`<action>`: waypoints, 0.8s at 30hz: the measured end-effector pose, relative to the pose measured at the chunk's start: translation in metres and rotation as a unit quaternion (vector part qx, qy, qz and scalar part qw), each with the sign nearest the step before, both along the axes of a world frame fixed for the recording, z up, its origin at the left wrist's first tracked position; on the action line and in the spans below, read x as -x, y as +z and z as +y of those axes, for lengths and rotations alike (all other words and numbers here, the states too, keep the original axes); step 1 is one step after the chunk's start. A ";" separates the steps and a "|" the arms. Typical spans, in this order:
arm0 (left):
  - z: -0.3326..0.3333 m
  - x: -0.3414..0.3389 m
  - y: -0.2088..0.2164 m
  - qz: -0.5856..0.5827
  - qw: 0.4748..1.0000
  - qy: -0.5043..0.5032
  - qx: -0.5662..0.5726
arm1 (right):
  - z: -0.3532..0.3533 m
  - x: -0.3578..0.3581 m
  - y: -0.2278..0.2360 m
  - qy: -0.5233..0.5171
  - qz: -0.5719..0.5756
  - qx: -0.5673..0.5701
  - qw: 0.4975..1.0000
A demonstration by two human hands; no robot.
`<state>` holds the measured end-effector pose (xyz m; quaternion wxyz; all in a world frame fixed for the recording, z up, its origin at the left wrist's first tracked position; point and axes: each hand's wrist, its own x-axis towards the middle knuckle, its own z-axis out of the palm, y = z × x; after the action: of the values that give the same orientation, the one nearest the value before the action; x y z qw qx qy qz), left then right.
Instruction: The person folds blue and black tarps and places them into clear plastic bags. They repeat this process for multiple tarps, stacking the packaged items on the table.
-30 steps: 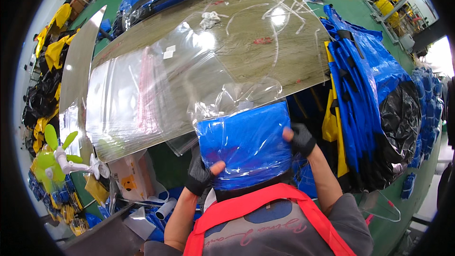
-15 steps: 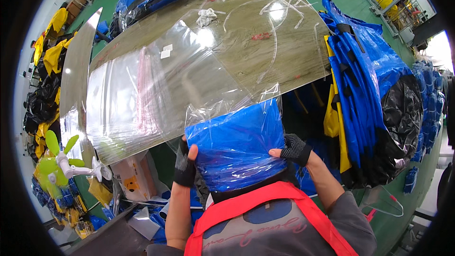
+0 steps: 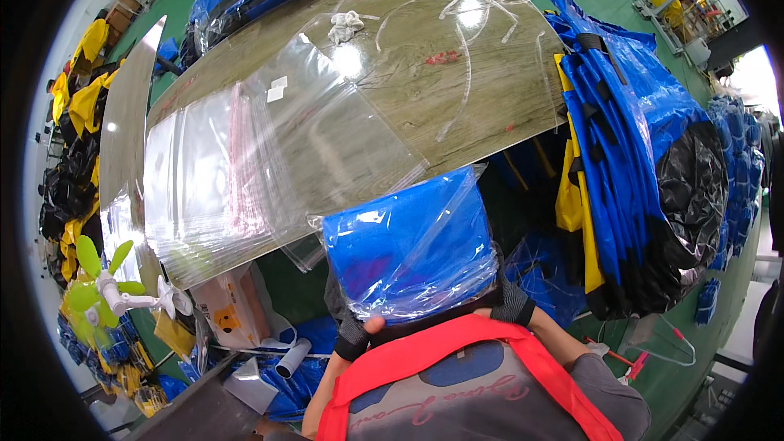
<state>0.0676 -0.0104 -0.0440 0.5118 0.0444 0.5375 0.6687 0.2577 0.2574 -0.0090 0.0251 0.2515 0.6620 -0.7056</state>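
Observation:
A flat folded blue bundle in a clear plastic bag (image 3: 408, 241) rests against my front, just off the table's near edge. My left hand (image 3: 356, 335), in a dark fingerless glove, grips its lower left corner, the thumb on top. At the lower right corner my right hand (image 3: 511, 304), gloved alike, holds on too; most of its fingers are hidden under the bundle. The plastic is crumpled along the lower edge, where a dark strip shows. Beyond it, a stack of clear plastic bags (image 3: 196, 167) lies on the table.
The wood-patterned table (image 3: 408, 73) bears clear strips (image 3: 465, 86) and a crumpled white lump (image 3: 346, 26). Blue bags with black and yellow parts (image 3: 608, 147) hang at the right. A small green fan (image 3: 106, 286) stands at the left, near a white package (image 3: 224, 310).
Both hands have slid down from the bundle's sides to its lower corners. The clear bag's loose top edge, raised before, now lies folded down against the blue bundle.

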 end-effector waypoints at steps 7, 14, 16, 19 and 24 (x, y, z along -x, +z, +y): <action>0.046 0.042 0.009 0.080 0.994 -0.006 -0.076 | 0.029 0.085 0.067 -0.223 0.195 0.045 0.954; 0.098 0.054 0.025 0.521 0.813 -0.252 0.059 | 0.063 0.163 0.126 -0.170 0.332 0.042 0.927; 0.085 0.068 0.146 0.703 0.626 -0.337 0.024 | 0.083 0.162 0.144 -0.094 0.351 -0.120 0.924; 0.088 0.077 0.238 0.824 0.561 0.077 -0.026 | 0.078 0.165 0.186 0.015 0.368 -0.208 0.906; 0.146 0.120 0.276 0.775 0.615 -0.127 0.061 | 0.062 0.187 0.220 0.074 0.488 -0.498 0.713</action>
<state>-0.0520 0.1354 0.2323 -0.0143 0.5826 0.7632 0.2792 0.0710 0.3195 0.2105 -0.3779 -0.2016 0.8543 -0.2945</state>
